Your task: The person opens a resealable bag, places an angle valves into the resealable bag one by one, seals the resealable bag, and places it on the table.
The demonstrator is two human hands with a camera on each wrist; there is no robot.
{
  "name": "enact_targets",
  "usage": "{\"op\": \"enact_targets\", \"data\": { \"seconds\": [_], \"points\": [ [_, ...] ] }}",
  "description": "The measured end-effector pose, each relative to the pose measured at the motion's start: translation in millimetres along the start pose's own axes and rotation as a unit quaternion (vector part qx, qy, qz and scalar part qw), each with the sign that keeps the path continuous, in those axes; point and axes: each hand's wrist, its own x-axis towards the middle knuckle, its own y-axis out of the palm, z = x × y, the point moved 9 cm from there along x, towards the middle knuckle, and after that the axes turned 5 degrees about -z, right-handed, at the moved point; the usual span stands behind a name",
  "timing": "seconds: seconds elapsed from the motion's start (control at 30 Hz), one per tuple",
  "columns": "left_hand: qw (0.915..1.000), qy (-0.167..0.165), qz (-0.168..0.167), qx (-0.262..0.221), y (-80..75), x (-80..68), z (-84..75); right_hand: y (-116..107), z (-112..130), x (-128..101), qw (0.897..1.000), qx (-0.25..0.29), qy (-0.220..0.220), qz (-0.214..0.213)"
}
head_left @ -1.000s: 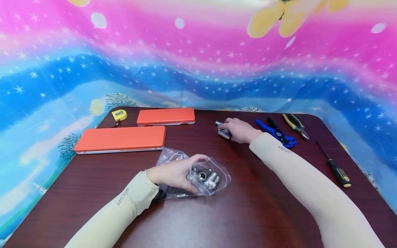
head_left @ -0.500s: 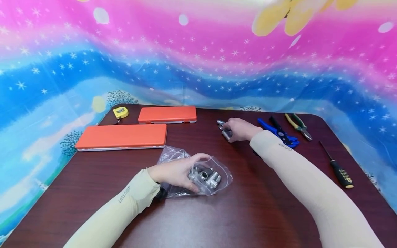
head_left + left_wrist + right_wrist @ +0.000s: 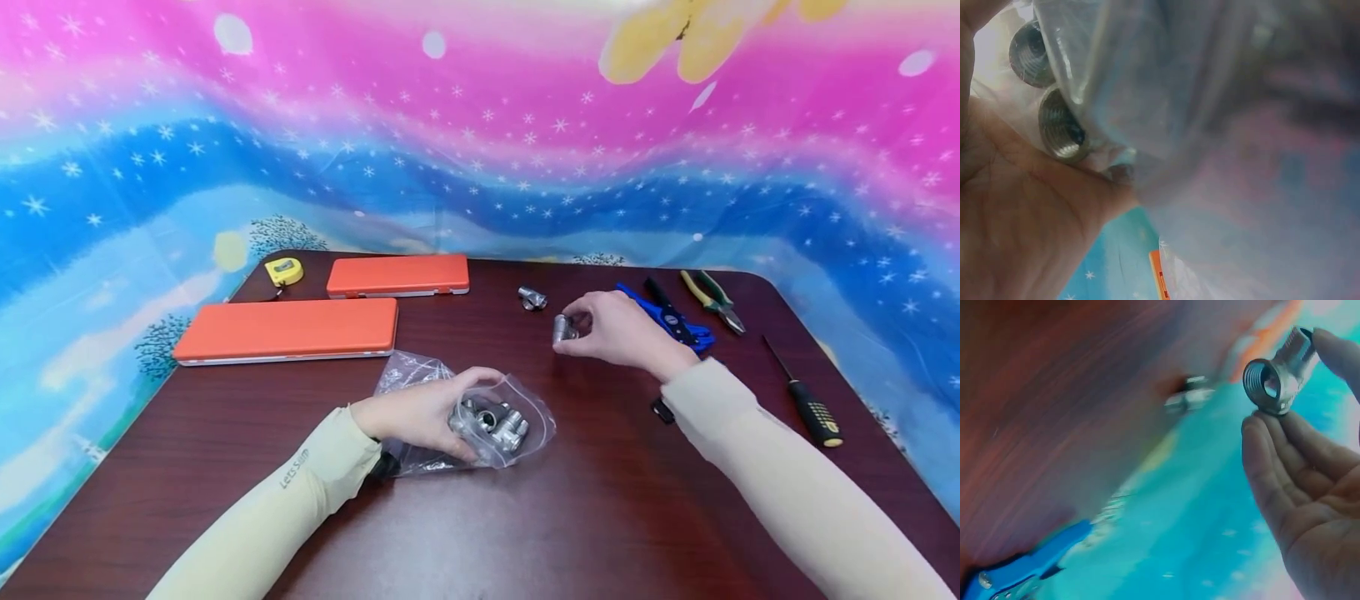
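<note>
Right hand (image 3: 622,333): right of centre in the head view, raised just above the table (image 3: 600,517) — fingertips pinch a threaded metal fitting (image 3: 562,330); the right wrist view shows the fitting (image 3: 1279,375) between thumb and fingers, its open threaded end toward the camera.
Left hand (image 3: 420,417): lower centre, fingers curled over a clear plastic bag (image 3: 480,417) that lies on the table — metal fittings (image 3: 495,425) are inside, pressed against the palm in the left wrist view.
Loose fitting (image 3: 532,297): on the table, above and left of the right hand, apart from it.
Orange cases (image 3: 288,329): two, closed, upper left.
Tape measure (image 3: 284,270): yellow, far upper left corner.
Tools at right: blue cutter (image 3: 667,321), pliers (image 3: 712,300), screwdriver (image 3: 810,400).
</note>
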Motion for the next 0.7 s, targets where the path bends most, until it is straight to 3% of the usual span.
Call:
{"op": "enact_targets", "data": {
  "seconds": [0.13, 0.3, 0.7],
  "points": [
    [1.0000, 0.006, -0.001, 0.005, 0.3, 0.6, -0.5, -17, 30, -38, 0.997, 0.053, -0.015, -0.058],
    [0.9998, 0.016, -0.004, 0.008, -0.8, -0.2, -1.0, -9, 72, -69, 0.990, 0.068, -0.088, -0.087],
    [0.9992, 0.012, -0.011, 0.038, -0.2, 1.0, -2.4, 31, 119, -76, 0.983, 0.024, -0.161, -0.088]
  ]
}}
